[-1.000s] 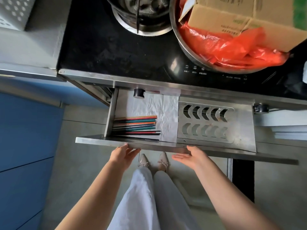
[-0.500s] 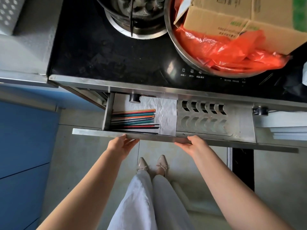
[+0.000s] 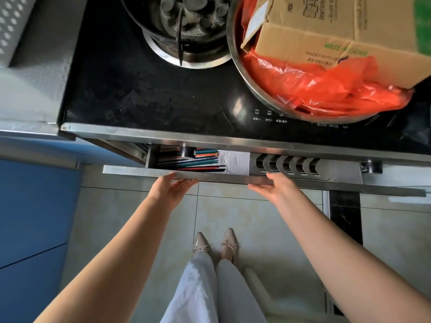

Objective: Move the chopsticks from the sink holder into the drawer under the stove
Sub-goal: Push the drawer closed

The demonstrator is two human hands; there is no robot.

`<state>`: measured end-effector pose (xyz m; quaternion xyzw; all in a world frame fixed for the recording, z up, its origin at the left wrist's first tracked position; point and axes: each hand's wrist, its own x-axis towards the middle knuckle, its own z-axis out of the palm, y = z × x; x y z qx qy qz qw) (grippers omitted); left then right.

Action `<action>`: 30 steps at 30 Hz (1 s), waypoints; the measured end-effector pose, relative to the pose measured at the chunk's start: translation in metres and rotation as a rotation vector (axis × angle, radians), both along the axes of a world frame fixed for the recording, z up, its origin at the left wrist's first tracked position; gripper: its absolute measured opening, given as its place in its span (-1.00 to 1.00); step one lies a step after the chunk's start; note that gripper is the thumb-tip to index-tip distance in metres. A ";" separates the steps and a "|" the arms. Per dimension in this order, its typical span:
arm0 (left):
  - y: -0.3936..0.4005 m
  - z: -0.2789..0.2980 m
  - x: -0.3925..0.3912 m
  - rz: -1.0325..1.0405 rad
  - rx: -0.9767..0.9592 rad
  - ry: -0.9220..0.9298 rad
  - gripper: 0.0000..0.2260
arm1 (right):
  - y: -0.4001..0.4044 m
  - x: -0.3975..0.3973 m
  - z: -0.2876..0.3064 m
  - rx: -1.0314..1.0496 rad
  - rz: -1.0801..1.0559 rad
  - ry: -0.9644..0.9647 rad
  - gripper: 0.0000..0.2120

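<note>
The steel drawer under the black stove stands only a narrow gap open. Several coloured chopsticks lie flat in its left compartment on white paper, partly hidden under the stove's edge. My left hand presses the drawer's front with straight fingers, left of centre. My right hand presses the same front edge further right, fingers straight. Neither hand holds anything.
A dark pot and a steel bowl with an orange bag and a cardboard box sit on the stove. A slotted steel rack fills the drawer's right part. Blue cabinets stand left; my feet are on the tiled floor.
Both hands have pushed the drawer inward; the gap has shrunk from wide open to a narrow strip, and the chopsticks are now half under the stove.
</note>
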<state>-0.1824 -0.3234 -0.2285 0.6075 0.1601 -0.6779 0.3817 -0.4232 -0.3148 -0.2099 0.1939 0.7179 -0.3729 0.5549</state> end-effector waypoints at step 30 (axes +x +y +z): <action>-0.069 -0.012 -0.009 0.183 -0.142 0.118 -0.66 | -0.046 -0.022 -0.006 -0.336 -0.348 -0.257 -0.69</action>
